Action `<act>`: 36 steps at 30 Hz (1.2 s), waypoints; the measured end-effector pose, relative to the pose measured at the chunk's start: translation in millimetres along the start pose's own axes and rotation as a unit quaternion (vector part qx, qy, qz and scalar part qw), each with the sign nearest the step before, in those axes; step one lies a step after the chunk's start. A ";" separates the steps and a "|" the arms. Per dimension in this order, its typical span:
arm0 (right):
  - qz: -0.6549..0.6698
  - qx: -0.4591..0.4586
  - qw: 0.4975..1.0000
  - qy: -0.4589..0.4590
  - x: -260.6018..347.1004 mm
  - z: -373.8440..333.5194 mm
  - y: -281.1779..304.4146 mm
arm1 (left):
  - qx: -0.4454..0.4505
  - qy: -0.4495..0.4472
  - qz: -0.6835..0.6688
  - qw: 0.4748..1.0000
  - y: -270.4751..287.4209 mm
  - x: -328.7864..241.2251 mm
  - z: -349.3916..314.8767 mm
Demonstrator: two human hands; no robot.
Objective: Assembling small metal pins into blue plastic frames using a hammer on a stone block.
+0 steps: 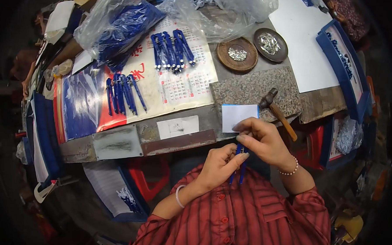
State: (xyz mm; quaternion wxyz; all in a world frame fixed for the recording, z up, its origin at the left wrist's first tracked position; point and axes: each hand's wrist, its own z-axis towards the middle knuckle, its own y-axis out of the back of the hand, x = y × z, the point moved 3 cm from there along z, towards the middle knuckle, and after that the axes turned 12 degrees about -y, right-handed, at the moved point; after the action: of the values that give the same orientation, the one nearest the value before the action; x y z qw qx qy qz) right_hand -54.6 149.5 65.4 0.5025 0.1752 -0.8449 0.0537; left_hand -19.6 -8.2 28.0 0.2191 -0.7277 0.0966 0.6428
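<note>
In front of my chest I hold a blue drawing compass (242,172), its two legs pointing down toward my shirt. My left hand (220,166) pinches it from the left between thumb and fingers. From above, my right hand (267,145) closes its fingertips on the compass top; whether a small part is also between them is too small to tell. Just beyond my fingers a white paper pad (236,117) with a blue edge lies on a speckled stone slab (267,87). A hammer (282,119) with a wooden handle rests on the slab's right side.
Two groups of blue compasses (173,49) lie on a printed sheet (184,95). A wooden dish (223,58) and a dark dish (282,56) hold small metal parts. Plastic bags (121,27) stand behind. Blue trays (356,103) flank the table; a red stool (147,179) is below.
</note>
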 end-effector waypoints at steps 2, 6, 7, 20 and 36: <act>0.110 0.040 0.993 -0.017 2.5 11.8 -12.2 | -0.020 0.002 -0.008 1.000 9.0 -7.6 -3.4; 0.167 0.050 0.984 0.024 7.3 11.7 -21.2 | -0.064 0.014 -0.053 0.996 29.9 -18.3 -9.6; 0.177 0.041 0.983 0.015 6.3 10.3 -24.0 | -0.077 0.014 -0.069 0.995 34.4 -20.0 -10.3; 0.128 0.138 0.979 -0.082 -4.0 -1.9 -65.5 | -0.093 0.011 -0.091 0.991 65.0 -26.4 -30.5; 0.004 0.178 0.983 -0.052 -11.5 1.8 -81.9 | -0.190 -0.018 -0.012 0.982 92.3 -34.3 -18.9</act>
State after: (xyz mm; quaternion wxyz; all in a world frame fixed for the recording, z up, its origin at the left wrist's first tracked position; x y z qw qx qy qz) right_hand -22.4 75.4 47.6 0.4183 0.2611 -0.8475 0.1964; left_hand -46.9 -103.1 45.0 0.0861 -0.7454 -0.0398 0.6598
